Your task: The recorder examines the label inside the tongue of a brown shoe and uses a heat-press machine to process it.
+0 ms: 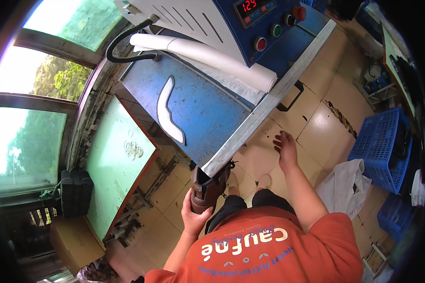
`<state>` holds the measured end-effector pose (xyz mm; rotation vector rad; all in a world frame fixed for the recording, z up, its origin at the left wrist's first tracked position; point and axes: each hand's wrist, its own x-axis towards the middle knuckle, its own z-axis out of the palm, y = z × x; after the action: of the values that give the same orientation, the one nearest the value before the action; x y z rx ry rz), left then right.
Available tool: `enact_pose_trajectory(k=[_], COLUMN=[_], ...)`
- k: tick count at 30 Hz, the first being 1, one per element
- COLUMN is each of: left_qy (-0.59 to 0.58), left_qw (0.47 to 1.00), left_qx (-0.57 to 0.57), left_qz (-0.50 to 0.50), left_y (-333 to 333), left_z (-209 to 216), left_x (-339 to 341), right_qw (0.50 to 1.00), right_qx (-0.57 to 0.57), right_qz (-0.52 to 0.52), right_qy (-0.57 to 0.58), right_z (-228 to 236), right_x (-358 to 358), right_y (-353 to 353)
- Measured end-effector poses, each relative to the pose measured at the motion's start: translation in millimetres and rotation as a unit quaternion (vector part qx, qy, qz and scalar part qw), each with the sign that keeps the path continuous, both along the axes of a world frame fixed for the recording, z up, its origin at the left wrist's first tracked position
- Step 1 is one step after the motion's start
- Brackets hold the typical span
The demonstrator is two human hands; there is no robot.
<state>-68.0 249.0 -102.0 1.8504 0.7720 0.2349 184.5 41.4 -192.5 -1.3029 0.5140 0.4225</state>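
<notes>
My left hand (193, 218) is closed around one end of a brown leather shoe (206, 194). The shoe is beside the near corner of a blue metal worktable (212, 101), and that corner hides part of it. Dark laces show at the shoe's far end. My right hand (286, 150) hangs over the floor to the right of the worktable's pale edge, fingers loosely apart and holding nothing. On the blue surface lies a curved white strip (163, 109) with a dark grey border.
A machine's control panel (264, 23) with a lit red display and buttons stands beyond a white fabric roll (212, 56). To the left is a green-topped table (113, 165) with several rings. Blue crates (380, 146) and a white sack (344, 186) are on the right.
</notes>
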Motion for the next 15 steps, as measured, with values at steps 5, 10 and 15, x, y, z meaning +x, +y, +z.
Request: enact_pose_trajectory(k=[5,10,15], left_qy=[-0.024,-0.026,-0.034], left_qw=[1.000,1.000,0.997], left_qx=[0.015,-0.002,-0.071], left_qz=[-0.007,-0.008,0.027], left_y=[5.4,4.2,3.7], left_z=[-9.8,-13.2,-23.3], left_x=[-3.7,1.2,1.9], right_qw=[0.998,0.992,0.993], right_qx=[0.040,0.067,0.054], right_qz=[0.052,0.101,0.106], right_qy=[0.026,0.025,0.018], right_z=[8.2,20.0,15.5], right_x=[-26.3,-39.0,-51.1], right_y=[21.9,37.6,43.8])
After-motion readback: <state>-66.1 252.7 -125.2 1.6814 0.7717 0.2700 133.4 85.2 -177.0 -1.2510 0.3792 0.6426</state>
